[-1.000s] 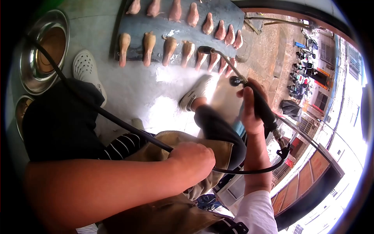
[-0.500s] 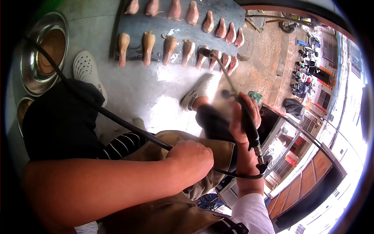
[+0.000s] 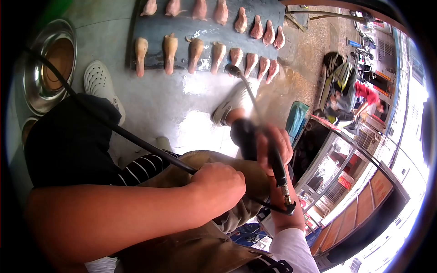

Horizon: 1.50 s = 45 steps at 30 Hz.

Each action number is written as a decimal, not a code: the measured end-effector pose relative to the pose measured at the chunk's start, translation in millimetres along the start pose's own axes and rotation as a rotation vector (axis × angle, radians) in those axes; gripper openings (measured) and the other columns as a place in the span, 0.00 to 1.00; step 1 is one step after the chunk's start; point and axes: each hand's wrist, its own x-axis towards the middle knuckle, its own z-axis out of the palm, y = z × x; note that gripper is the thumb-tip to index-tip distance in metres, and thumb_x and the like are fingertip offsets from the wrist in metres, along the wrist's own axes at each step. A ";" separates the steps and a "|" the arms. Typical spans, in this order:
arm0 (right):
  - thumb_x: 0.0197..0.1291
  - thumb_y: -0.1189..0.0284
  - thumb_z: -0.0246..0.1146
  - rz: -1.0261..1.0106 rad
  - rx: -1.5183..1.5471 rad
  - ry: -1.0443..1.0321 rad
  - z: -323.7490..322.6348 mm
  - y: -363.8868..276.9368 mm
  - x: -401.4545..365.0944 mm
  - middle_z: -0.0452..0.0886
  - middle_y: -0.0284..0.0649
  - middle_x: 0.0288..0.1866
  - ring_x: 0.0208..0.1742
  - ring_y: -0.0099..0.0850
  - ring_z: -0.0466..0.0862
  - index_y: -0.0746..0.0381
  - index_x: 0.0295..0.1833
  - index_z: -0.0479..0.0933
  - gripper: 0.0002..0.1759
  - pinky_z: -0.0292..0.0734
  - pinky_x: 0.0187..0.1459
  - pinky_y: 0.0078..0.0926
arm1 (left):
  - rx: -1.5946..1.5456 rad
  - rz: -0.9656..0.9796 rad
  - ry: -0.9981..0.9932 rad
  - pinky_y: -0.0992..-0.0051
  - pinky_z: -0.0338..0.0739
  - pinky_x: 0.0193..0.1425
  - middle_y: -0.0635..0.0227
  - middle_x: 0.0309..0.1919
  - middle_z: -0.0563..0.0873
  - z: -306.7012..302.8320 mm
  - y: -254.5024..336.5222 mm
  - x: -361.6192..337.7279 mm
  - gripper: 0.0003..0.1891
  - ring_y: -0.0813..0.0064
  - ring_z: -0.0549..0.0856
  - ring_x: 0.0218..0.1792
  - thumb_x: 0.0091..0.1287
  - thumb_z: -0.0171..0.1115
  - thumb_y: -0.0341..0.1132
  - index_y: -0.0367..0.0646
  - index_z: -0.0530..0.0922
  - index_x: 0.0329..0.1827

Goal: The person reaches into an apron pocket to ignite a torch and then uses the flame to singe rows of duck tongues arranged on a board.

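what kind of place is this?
Probably a street-side food-prep spot: drumsticks in two rows on a board, a handheld torch, and a street with a rider beyond.

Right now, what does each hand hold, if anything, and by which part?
The left hand grips a long black flexible hose partway along its length; the right hand holds a slim metal torch by its black handle.

Strong light comes in from outside on my right, where it goes almost white. There's a shiny patch on the floor, and my right shoe glows. My left trouser leg is very dark. My right hand and the torch look blurry. The round edges are black.
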 end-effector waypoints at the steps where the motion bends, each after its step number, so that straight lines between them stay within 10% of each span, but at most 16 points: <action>1: 0.55 0.85 0.67 0.024 0.005 0.008 0.0 -1.2 -1.4 0.83 0.54 0.45 0.35 0.43 0.85 0.73 0.46 0.79 0.12 0.84 0.35 0.32 | 0.003 -0.002 0.003 0.65 0.82 0.39 0.56 0.31 0.87 -0.4 1.0 -0.9 0.06 0.60 0.88 0.34 0.59 0.61 0.30 0.37 0.81 0.34; 7: 0.55 0.79 0.68 0.303 0.211 0.081 3.5 -11.6 -8.6 0.84 0.49 0.39 0.38 0.46 0.85 0.67 0.49 0.82 0.14 0.82 0.43 0.35 | 0.043 0.007 -0.011 0.66 0.81 0.38 0.57 0.31 0.87 0.1 1.4 -2.2 0.06 0.62 0.87 0.34 0.59 0.61 0.31 0.38 0.81 0.34; 45: 0.57 0.82 0.68 0.054 0.169 0.041 15.0 2.5 11.0 0.84 0.51 0.42 0.35 0.43 0.86 0.74 0.54 0.78 0.19 0.84 0.35 0.33 | 0.051 -0.006 0.013 0.66 0.83 0.36 0.59 0.31 0.88 0.2 -0.8 2.6 0.06 0.63 0.89 0.37 0.63 0.60 0.31 0.39 0.83 0.35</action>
